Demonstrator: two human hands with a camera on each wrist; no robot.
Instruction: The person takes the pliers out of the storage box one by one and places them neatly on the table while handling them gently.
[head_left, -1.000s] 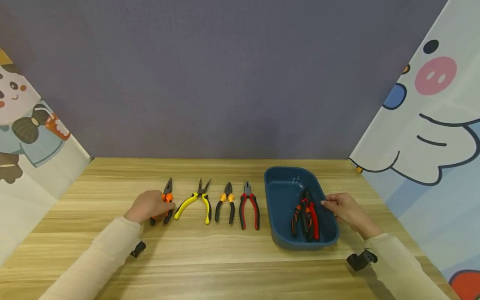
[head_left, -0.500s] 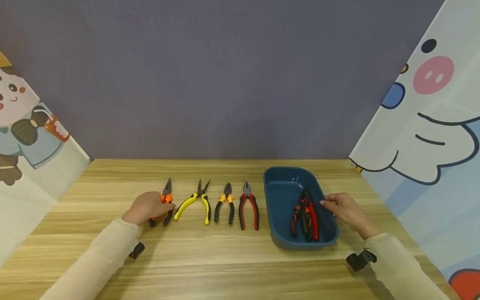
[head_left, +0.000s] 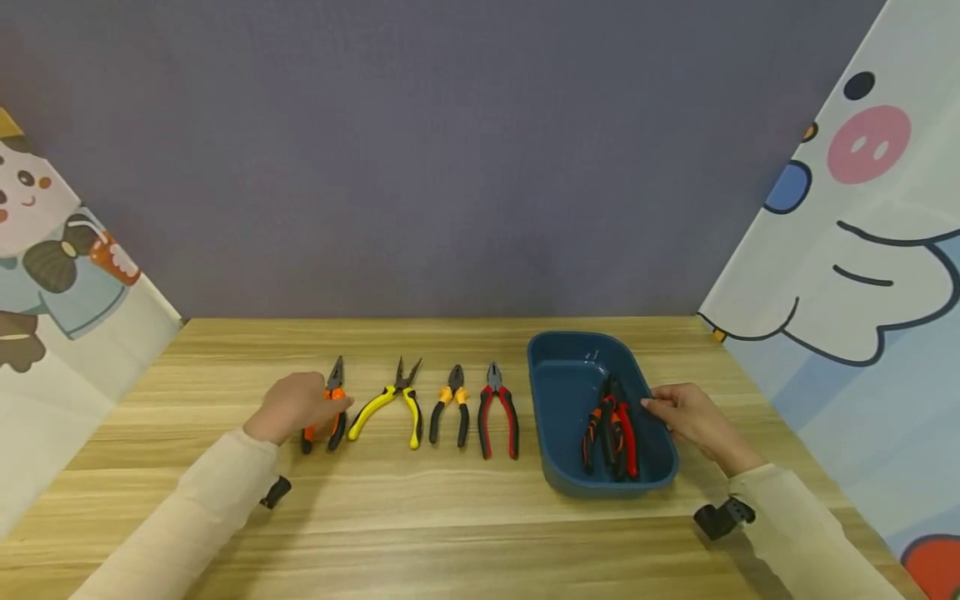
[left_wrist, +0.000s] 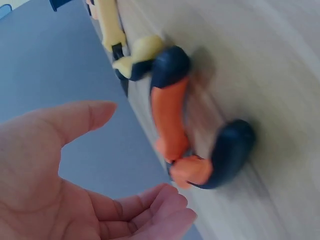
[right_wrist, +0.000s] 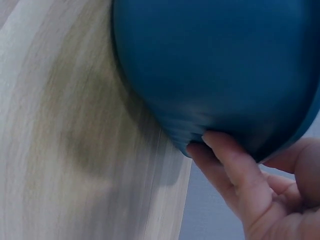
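My left hand (head_left: 296, 404) is over the handles of orange-and-black long-nose pliers (head_left: 336, 393), which lie on the table with their tips pointing away. In the left wrist view, the thumb and fingers of this hand (left_wrist: 37, 175) are spread apart, with a gap between them and the pliers' orange handles (left_wrist: 170, 117). On the other side, my right hand (head_left: 693, 421) pinches the right rim of a blue plastic bin (head_left: 600, 490). The right wrist view shows two fingers (right_wrist: 240, 172) against the bin's outer wall (right_wrist: 215, 65); the thumb is at the rim. Several red, orange and black pliers (head_left: 613, 437) lie inside.
Between my hands, three tools lie in a row: spread yellow long-nose pliers (head_left: 401, 392), yellow-and-black pliers (head_left: 453, 400) and red-and-black pliers (head_left: 497, 408). A grey wall panel (head_left: 450, 167) rises behind the wooden table (head_left: 420, 517). Printed cartoon sheets (head_left: 847, 275) border both sides.
My left hand has lifted slightly and its fingers have spread, showing more of the orange-and-black pliers' left handle. My right hand and the bin stay in place.
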